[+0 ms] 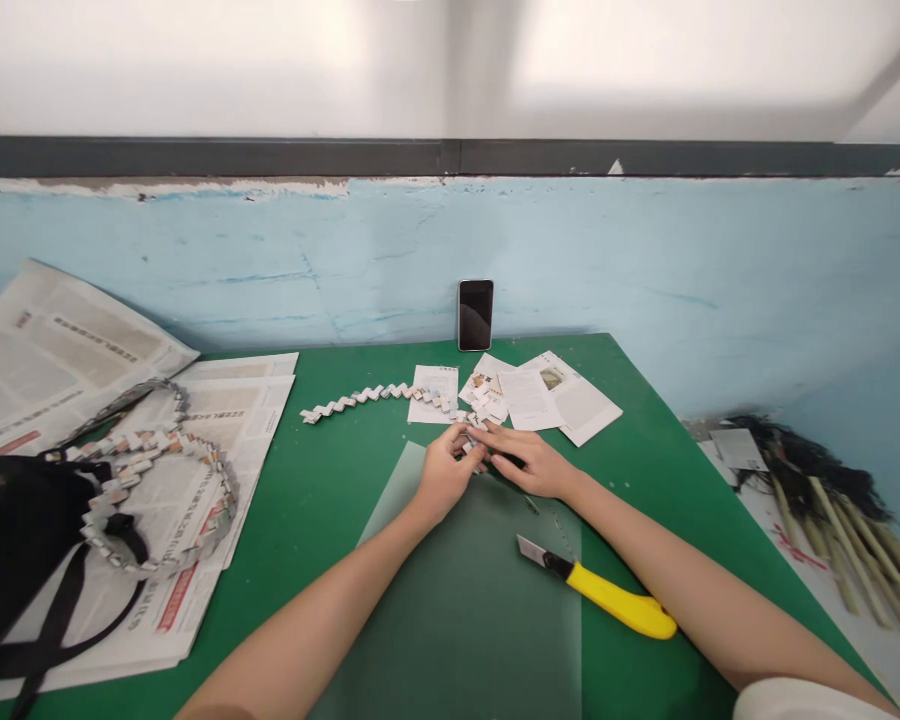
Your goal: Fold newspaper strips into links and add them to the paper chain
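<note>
A zigzag chain of folded paper [367, 395] runs from the left across the green table to my hands, at the table's middle. My left hand [450, 470] is closed on the near end of the chain, thumb and fingers pinched together. Beside it, my right hand [532, 460] reaches in from the right, its fingertips touching the same end of the chain. The fingers partly hide that end. Small folded paper pieces [484, 392] lie on paper just beyond the hands. A yellow cutter [615, 597] with its blade out lies near my right forearm.
A translucent mat [465, 600] lies under my forearms on the green table [285, 540]. A phone [475, 315] leans on the wall. Printed sheets [581, 395] lie behind my right hand. Newspapers [262, 400], a second paper chain [225, 480] and a black bag [15, 540] are at left.
</note>
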Motion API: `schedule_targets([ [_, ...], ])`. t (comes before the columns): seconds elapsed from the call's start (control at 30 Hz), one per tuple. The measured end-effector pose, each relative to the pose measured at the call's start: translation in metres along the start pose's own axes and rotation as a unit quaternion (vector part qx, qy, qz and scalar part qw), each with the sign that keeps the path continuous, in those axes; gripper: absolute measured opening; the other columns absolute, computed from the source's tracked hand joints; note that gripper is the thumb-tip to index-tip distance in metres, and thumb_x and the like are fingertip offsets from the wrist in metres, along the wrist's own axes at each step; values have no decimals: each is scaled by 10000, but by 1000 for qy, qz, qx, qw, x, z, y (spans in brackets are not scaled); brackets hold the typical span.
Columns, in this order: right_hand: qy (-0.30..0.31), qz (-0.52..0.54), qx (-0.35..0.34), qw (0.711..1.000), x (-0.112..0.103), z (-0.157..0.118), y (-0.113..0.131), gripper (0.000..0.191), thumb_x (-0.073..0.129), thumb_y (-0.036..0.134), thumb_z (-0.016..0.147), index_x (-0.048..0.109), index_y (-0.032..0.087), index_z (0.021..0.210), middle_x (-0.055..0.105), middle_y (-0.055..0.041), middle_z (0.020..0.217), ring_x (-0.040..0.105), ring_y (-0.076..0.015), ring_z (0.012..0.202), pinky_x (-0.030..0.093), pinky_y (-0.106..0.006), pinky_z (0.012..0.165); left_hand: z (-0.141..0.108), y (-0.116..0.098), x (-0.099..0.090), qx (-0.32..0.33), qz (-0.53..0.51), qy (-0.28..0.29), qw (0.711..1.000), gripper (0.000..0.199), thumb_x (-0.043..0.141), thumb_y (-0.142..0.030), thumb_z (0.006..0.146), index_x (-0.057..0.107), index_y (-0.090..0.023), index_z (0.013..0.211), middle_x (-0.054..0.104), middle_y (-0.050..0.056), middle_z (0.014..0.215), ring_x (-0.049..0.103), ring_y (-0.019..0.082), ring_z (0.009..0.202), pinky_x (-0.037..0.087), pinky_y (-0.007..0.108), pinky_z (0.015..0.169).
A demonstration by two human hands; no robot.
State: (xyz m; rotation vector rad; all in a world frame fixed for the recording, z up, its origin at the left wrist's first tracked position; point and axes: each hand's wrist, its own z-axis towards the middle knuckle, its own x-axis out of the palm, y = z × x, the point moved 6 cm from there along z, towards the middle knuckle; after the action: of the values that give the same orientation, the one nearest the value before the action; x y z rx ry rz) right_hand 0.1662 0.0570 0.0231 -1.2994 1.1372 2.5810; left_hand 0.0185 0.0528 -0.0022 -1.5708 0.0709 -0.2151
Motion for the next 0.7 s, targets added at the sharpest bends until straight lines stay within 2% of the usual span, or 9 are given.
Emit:
schedule_targets([
  [0.1, -16, 10, 17, 1000, 0, 1, -4, 482, 394, 341, 1076, 437, 303, 1555, 562, -29, 1496, 503, -252, 1415, 461, -445, 1164, 0, -2, 1, 5, 9, 5, 1000, 403, 709, -490, 863, 635, -153, 1070, 720, 67, 878, 680, 180, 725, 565, 297, 688],
  [0.2, -81, 40, 43, 995, -5, -1, -10, 466, 401, 346, 1077, 476, 285, 1533, 593, -48, 1466, 527, -251, 1396, 443, -457, 1176, -2, -6, 0, 23, 37, -12, 999, 415, 728, -416, 856, 628, -161, 1168, 733, 104, 1063, 704, 231, 970, 563, 342, 864],
  [0.3, -153, 67, 86, 982, -13, -4, -19, 453, 402, 363, 1076, 529, 257, 1498, 707, -74, 1303, 607, -261, 1310, 474, -473, 1138, -5, -9, -1, 44, 114, -23, 992, 458, 752, -334, 826, 619, -193, 1241, 690, 120, 1255, 614, 289, 1243, 487, 410, 1047],
  [0.37, -187, 80, 112, 973, -17, -6, -24, 454, 400, 380, 1075, 561, 228, 1471, 759, -79, 1160, 650, -267, 1246, 497, -481, 1108, -6, -11, 0, 60, 172, -21, 983, 455, 740, -274, 820, 624, -210, 1256, 669, 117, 1305, 539, 315, 1343, 416, 459, 1126],
  [0.47, -201, 87, 125, 968, -19, -7, -27, 459, 407, 396, 1071, 581, 210, 1453, 773, -76, 1080, 667, -267, 1211, 504, -479, 1096, -6, -12, 2, 86, 222, -20, 971, 367, 683, -198, 843, 638, -215, 1207, 679, 105, 1279, 555, 301, 1321, 329, 487, 1187],
  [0.6, -181, 65, 101, 976, -16, -5, -22, 462, 402, 407, 1071, 572, 229, 1463, 730, -84, 1258, 586, -268, 1334, 460, -476, 1151, -3, -9, 3, 96, 237, -9, 967, 247, 597, -199, 910, 624, -220, 1154, 690, 90, 1186, 637, 253, 1155, 450, 435, 1073],
  [0.7, -179, 52, 84, 979, -16, -4, -18, 457, 405, 390, 1072, 552, 246, 1480, 668, -74, 1374, 503, -261, 1416, 417, -472, 1189, -3, -8, 3, 116, 248, -13, 962, 219, 586, -194, 917, 614, -212, 1133, 644, 113, 1294, 567, 263, 1271, 435, 438, 1092],
])
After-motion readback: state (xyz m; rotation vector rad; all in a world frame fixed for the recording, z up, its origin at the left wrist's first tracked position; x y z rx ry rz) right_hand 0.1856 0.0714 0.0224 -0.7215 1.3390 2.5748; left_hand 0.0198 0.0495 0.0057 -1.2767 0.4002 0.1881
